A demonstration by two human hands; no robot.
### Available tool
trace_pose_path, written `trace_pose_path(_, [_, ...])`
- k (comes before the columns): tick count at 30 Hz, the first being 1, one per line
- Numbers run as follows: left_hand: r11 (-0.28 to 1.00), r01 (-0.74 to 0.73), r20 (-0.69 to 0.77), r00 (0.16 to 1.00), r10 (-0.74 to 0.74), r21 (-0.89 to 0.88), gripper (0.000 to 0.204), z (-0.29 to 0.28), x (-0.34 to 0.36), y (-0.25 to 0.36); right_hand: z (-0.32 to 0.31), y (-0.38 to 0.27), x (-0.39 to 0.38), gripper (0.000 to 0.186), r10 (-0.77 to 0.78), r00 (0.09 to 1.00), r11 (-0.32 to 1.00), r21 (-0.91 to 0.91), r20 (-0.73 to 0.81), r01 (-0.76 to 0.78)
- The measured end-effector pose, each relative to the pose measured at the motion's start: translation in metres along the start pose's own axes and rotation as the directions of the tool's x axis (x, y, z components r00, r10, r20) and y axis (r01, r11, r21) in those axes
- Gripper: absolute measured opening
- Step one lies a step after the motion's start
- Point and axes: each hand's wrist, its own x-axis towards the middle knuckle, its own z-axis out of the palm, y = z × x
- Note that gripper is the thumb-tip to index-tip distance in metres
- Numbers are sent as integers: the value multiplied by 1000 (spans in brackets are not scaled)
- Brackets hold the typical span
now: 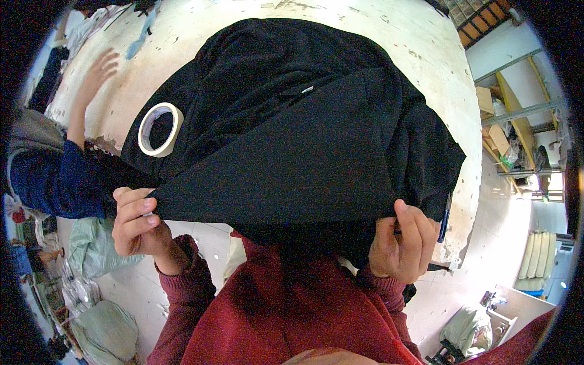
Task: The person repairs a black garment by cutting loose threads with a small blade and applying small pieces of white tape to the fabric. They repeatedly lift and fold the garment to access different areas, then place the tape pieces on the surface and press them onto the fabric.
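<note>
A large heap of black fabric (292, 146) covers the middle of the pale worktable (450, 79). My left hand (137, 222) pinches the left corner of the fabric's near edge, and my right hand (404, 237) grips the same edge further right with curled fingers, so a flat panel stretches between them. A roll of cream tape (176, 125) lies on the fabric at upper left of my left hand. A small white strip (307, 89) shows on the cloth. A slim dark blue object (443, 225), possibly a pen, is partly visible just beside my right hand.
At the left, another person's hand (97, 76) is raised over the table, with a dark blue sleeve (42, 182) below. Bulging pale green sacks (100, 322) sit on the floor at left. Metal shelving (511, 79) with boards runs along the right, with pale cushions (535, 258) lower down.
</note>
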Motion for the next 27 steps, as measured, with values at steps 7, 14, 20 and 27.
trace_pose_path(7, [664, 540, -210, 832, -513, 517, 40, 57, 50, 17, 4, -11, 13, 42, 54, 981, 998, -28, 185, -50])
trace_pose_path(14, [867, 476, 769, 606, -202, -148, 11, 126, 68, 71, -5, -16, 42, 33, 79, 943, 965, 214, 322, -154])
trace_pose_path(20, [352, 898, 848, 391, -358, -265, 9, 125, 55, 50, -22, 6, 56, 26, 201, 835, 918, 198, 513, -343])
trace_pose_path(27, [786, 435, 475, 855, -208, -439, 17, 128, 52, 45, -27, 16, 44, 28, 217, 933, 954, 140, 286, -265])
